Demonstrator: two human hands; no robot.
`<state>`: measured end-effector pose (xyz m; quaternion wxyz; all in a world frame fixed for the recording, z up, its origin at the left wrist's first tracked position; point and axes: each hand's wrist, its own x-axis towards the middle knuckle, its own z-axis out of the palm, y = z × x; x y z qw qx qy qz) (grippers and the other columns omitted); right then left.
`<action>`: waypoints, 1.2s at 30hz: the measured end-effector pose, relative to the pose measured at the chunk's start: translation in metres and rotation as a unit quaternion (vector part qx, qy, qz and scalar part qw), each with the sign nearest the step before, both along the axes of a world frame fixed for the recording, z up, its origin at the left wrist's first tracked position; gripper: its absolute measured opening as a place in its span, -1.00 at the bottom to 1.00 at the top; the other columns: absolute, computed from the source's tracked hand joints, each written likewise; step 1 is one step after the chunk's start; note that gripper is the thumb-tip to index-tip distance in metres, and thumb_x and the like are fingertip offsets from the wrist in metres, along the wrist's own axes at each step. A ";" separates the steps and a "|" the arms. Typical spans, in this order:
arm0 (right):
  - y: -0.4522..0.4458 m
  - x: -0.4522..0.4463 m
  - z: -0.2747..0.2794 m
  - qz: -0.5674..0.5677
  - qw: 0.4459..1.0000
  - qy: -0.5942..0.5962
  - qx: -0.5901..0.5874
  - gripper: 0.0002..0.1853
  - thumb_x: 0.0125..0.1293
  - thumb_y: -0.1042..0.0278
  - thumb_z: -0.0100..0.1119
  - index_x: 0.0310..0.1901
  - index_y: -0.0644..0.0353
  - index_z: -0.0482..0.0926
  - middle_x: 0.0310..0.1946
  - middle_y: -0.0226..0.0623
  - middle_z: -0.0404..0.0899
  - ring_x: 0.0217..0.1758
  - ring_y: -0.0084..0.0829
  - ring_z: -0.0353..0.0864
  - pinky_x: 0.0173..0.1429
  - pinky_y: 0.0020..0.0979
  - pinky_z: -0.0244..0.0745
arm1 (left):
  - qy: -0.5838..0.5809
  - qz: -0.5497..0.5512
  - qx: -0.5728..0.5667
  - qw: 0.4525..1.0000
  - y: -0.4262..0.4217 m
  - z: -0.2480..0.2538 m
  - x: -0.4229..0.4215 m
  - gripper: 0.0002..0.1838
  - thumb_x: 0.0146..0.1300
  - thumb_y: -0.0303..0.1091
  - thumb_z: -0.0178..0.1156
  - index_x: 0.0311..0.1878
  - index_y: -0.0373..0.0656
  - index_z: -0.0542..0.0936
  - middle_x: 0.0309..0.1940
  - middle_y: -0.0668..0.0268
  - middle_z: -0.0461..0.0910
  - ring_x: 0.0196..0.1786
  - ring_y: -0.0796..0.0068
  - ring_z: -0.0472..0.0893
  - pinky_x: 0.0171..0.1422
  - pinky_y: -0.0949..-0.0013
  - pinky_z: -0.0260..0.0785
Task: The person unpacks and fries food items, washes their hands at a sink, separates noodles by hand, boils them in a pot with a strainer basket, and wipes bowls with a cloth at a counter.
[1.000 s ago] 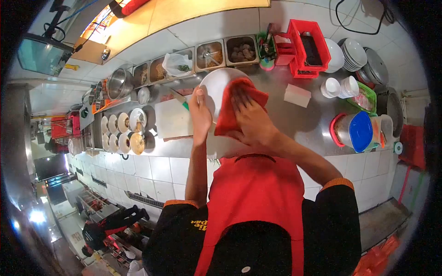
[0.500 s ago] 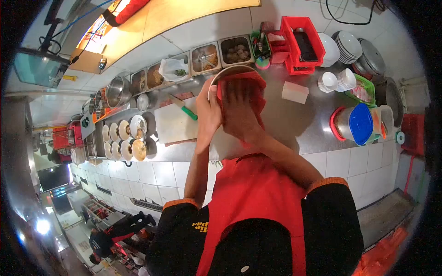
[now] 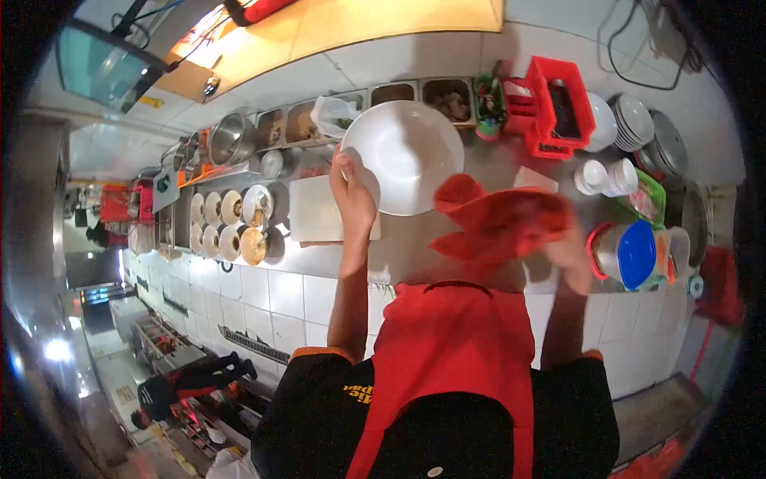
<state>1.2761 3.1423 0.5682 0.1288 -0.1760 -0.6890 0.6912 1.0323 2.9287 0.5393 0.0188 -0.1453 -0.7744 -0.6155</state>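
Note:
A white bowl (image 3: 403,160) is tilted up over the steel counter, its inside showing. My left hand (image 3: 352,195) grips it at its left rim. To the right of the bowl, apart from it, my right hand (image 3: 568,254) holds a red cloth (image 3: 499,223); both are blurred by motion. Left of the bowl a white cutting board (image 3: 315,209) lies on the counter, partly hidden behind my left forearm. Metal containers of food (image 3: 448,100) stand in a row behind the bowl.
Several small bowls (image 3: 231,206) stand at the left. Red bins (image 3: 560,108), stacked plates (image 3: 633,121), small white bowls (image 3: 591,176) and a blue-lidded container (image 3: 637,254) are at the right. Another person (image 3: 179,389) is at the lower left.
My right hand has come out of the bowl with the red cloth and moved right. The bowl's inside is now uncovered, with my left hand still on its rim.

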 end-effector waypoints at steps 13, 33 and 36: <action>-0.044 -0.038 0.012 0.030 0.978 0.205 0.019 -0.12 0.30 -0.20 0.14 0.45 0.29 0.14 0.46 -0.05 0.14 0.53 -0.11 0.08 0.58 -0.14 -0.07 | 0.008 -0.094 -0.021 0.995 0.021 0.014 0.026 -0.32 0.55 0.14 -0.25 0.23 -0.39 0.44 0.12 0.07 0.53 0.21 0.33 0.44 0.36 0.30 0.20; -0.057 -0.093 -0.057 0.286 0.790 0.123 0.528 -0.21 0.24 0.03 0.11 0.45 0.19 0.19 0.53 -0.11 0.02 0.61 -0.15 -0.04 0.60 -0.06 -0.09 | -0.115 -0.130 -0.095 0.980 0.021 -0.027 0.036 -0.42 0.56 0.10 -0.20 -0.16 -0.30 0.54 -0.42 0.40 0.48 -0.27 0.55 0.44 -0.13 0.43 0.33; -0.045 -0.110 -0.072 0.257 0.799 0.109 0.533 -0.22 0.24 -0.01 0.13 0.45 0.14 0.20 0.54 -0.11 -0.02 0.60 -0.12 -0.02 0.57 -0.03 -0.02 | -0.167 -0.180 -0.010 0.969 0.015 -0.045 0.037 -0.43 0.56 0.10 -0.22 -0.28 -0.25 0.48 -0.52 0.50 0.32 -0.41 0.63 0.31 -0.31 0.44 0.24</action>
